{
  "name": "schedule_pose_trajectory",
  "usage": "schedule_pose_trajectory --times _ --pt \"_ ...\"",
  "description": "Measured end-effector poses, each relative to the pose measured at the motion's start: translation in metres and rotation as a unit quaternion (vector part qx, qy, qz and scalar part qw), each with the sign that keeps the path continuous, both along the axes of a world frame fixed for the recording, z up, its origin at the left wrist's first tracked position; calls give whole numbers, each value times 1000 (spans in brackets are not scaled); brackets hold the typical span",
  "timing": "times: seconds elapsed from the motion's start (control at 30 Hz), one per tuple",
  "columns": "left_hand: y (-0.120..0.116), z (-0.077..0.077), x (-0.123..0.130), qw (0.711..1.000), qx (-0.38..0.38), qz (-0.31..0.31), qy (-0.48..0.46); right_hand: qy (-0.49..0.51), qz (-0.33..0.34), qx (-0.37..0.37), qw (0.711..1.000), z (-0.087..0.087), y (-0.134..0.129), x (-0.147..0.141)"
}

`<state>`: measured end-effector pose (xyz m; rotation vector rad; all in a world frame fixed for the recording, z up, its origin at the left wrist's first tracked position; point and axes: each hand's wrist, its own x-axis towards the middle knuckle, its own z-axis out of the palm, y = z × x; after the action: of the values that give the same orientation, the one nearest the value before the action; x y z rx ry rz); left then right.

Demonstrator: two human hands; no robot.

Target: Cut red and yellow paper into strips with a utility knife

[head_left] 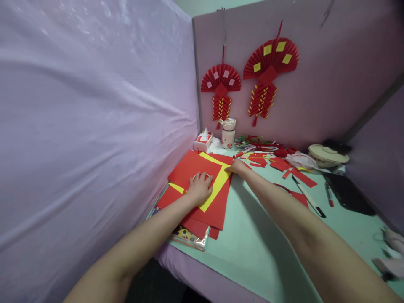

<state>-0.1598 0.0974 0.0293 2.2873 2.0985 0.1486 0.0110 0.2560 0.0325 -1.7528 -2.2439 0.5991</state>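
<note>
My left hand point(200, 188) lies with its fingers spread on a red paper sheet point(186, 166) at the top of a stack. A pale round rim shows partly under those fingers. Yellow paper point(217, 185) sticks out from beneath the red sheet, with more red sheets point(221, 214) below it. At the stack's upper right corner, my right hand point(237, 167) has its fingers pressed together on the edge of the yellow paper. A clear packet with a cartoon print point(189, 235) lies at the bottom of the stack.
Behind the stack stand a tissue box point(203, 142) and a white bottle point(228, 134). Red scraps point(304, 177), a box cutter point(309, 197), a marker point(328, 194), a black tray point(349, 194) and a lidded bowl point(328, 155) lie rightward. Red fan ornaments point(271, 59) hang on the wall.
</note>
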Motion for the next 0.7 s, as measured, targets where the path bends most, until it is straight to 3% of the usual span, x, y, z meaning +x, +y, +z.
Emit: schedule_pose_trajectory --times 0.17,0.33,0.43,0.57,0.7 --pt "-1 -2 -2 1000 6 -10 -2 -20 -35 -15 999 0 -4 4" --pt "0 -5 -4 1000 11 -9 -9 27 -66 58 996 14 -7 8" --pt "2 -5 -6 1000 16 -7 -24 71 -86 150 982 39 -1 17" --pt "5 -6 -7 998 21 -3 -63 133 -101 259 951 88 10 43" --pt "12 1 -17 990 34 4 -138 269 -66 407 870 140 -1 84"
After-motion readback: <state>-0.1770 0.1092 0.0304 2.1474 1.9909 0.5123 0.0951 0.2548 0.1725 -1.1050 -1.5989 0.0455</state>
